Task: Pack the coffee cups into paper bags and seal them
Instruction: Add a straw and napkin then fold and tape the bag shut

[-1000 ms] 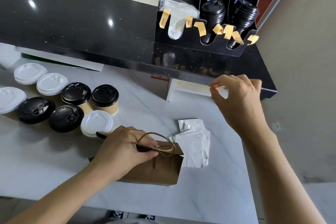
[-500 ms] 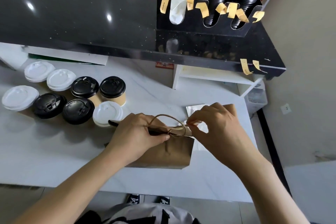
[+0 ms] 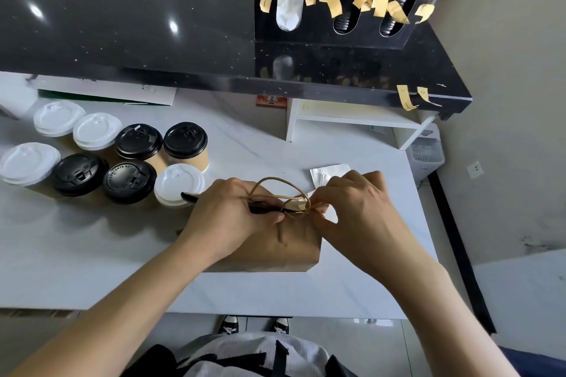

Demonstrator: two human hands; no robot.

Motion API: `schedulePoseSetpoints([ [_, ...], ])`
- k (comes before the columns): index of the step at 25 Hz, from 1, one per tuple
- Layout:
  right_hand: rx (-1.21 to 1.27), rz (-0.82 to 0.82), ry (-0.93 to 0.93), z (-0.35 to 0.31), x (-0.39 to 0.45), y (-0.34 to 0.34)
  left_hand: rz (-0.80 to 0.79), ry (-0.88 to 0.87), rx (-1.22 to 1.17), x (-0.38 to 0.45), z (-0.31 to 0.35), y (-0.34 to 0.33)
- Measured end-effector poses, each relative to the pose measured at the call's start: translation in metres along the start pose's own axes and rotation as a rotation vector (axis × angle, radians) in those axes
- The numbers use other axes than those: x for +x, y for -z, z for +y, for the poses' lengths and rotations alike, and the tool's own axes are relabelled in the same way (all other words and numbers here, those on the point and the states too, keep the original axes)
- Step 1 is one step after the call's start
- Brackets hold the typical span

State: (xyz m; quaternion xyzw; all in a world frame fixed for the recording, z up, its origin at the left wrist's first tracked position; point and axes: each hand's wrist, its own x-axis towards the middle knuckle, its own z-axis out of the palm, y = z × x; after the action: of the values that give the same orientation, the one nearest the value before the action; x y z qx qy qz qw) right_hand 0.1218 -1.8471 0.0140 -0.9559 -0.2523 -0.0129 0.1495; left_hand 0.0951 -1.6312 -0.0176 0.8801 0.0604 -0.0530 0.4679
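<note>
A brown paper bag [image 3: 284, 249] with twine handles [image 3: 280, 185] stands on the white counter [image 3: 92, 248] in front of me. My left hand [image 3: 228, 217] grips the bag's folded top and holds it closed. My right hand [image 3: 355, 208] pinches a tan sticker strip [image 3: 301, 206] at the right end of the bag's top edge. Several lidded paper coffee cups stand to the left: black-lidded cups [image 3: 185, 141] and white-lidded cups [image 3: 179, 184]. What is inside the bag is hidden.
More tan sticker strips [image 3: 330, 3] hang from a black lid organiser [image 3: 337, 37] on the raised black counter [image 3: 122, 24], and two more strips [image 3: 404, 96] hang from that counter's front edge. Folded white papers [image 3: 329, 171] lie behind the bag. A white shelf [image 3: 352, 122] sits at the back right.
My right hand came down from the black counter's edge with a sticker strip and now holds it at the bag's top. My left hand stayed on the bag's folded top.
</note>
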Motion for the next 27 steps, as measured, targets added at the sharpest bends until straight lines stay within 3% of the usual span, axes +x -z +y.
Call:
schedulePoseSetpoints([
  [15,-0.077,-0.066,-0.015,-0.007,0.0,-0.002,-0.012,0.005,0.03,0.002,-0.002,0.0],
  [20,0.14,-0.184,-0.031,0.011,-0.005,0.013,-0.012,-0.017,0.04,0.001,-0.002,0.0],
  [27,0.236,-0.057,0.006,0.01,0.006,0.012,0.0,0.006,0.003,-0.001,0.0,0.001],
])
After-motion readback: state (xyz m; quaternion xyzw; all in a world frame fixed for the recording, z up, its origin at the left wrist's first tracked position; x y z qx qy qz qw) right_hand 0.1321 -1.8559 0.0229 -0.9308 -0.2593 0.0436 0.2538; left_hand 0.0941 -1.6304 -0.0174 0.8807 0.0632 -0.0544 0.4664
